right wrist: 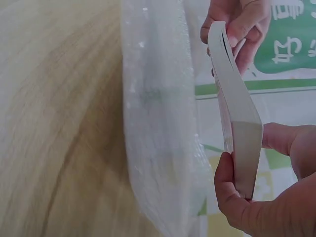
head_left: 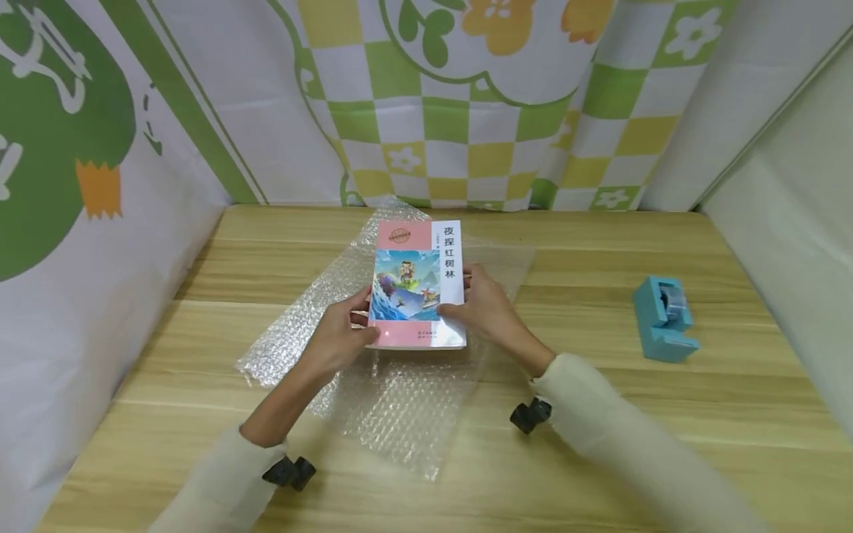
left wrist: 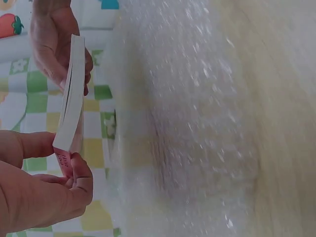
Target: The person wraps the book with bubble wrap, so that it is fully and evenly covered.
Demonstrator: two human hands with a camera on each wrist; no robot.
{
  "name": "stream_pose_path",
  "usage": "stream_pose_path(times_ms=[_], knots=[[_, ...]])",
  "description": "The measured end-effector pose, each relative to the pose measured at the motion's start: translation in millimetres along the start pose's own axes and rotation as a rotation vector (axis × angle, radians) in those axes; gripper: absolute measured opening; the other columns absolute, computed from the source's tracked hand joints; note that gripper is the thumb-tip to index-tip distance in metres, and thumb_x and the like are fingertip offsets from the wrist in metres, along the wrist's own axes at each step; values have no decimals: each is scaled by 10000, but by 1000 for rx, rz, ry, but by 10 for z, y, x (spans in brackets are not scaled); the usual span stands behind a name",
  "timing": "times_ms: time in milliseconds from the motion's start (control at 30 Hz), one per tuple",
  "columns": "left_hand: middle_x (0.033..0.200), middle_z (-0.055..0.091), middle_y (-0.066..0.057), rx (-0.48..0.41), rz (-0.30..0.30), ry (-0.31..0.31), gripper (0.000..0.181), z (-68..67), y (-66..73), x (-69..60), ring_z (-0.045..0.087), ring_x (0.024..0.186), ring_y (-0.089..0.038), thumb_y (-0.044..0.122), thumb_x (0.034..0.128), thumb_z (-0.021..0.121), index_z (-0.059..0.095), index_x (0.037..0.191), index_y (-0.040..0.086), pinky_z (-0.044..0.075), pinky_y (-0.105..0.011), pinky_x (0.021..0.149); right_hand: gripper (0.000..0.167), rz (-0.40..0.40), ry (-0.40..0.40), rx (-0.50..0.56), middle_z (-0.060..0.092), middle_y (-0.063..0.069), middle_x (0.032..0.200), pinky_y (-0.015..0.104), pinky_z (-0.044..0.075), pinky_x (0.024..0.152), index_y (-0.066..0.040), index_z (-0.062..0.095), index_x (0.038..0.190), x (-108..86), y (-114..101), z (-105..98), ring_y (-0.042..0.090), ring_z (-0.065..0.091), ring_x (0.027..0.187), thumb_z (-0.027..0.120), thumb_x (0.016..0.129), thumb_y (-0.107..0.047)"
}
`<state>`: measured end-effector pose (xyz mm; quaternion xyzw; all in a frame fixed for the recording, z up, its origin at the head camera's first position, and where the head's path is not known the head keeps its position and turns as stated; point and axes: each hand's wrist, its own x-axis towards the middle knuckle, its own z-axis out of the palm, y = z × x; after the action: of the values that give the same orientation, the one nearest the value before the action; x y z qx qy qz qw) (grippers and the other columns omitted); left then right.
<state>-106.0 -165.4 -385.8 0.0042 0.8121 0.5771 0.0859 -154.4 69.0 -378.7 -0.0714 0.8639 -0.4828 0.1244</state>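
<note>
A paperback book (head_left: 406,285) with a pink and white cover and a seaside picture is held up between both hands, cover facing up. My left hand (head_left: 340,337) pinches its lower left edge, thumb on the cover and fingers underneath. At the right edge, my right hand (head_left: 489,307) grips it the same way. Both wrist views show the book's page edges (left wrist: 74,98) with a slight gap between the pages, and the book stands clear of the surface below. Under it lies a clear sheet of bubble wrap (head_left: 400,414), partly hidden by the book and hands.
A blue tape dispenser (head_left: 656,333) with a roll of clear tape stands on the wooden table (head_left: 573,474) at the right. Behind the table's far edge hangs a green and yellow checked cloth (head_left: 489,159). White cloth walls (head_left: 800,192) flank both sides.
</note>
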Motion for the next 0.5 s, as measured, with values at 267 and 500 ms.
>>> stream_pose_path(times_ms=[267,500], knots=[[1107,597,-256,154,-12,-36,741,-112,-148,130,586,877,-261,-137,813,581,316,1503,-99,499,-251,645,734,31,-10,-45,567,259,1300,428,496,964,86,386,1395,171,52,220,353,599,1109,801,813,-83],[1065,627,-229,255,-62,-66,740,-131,-236,181,612,875,-258,-134,812,584,320,1502,-102,518,-281,647,722,60,-25,-122,629,183,1094,381,539,847,79,423,1362,267,115,364,298,626,960,825,788,-93]])
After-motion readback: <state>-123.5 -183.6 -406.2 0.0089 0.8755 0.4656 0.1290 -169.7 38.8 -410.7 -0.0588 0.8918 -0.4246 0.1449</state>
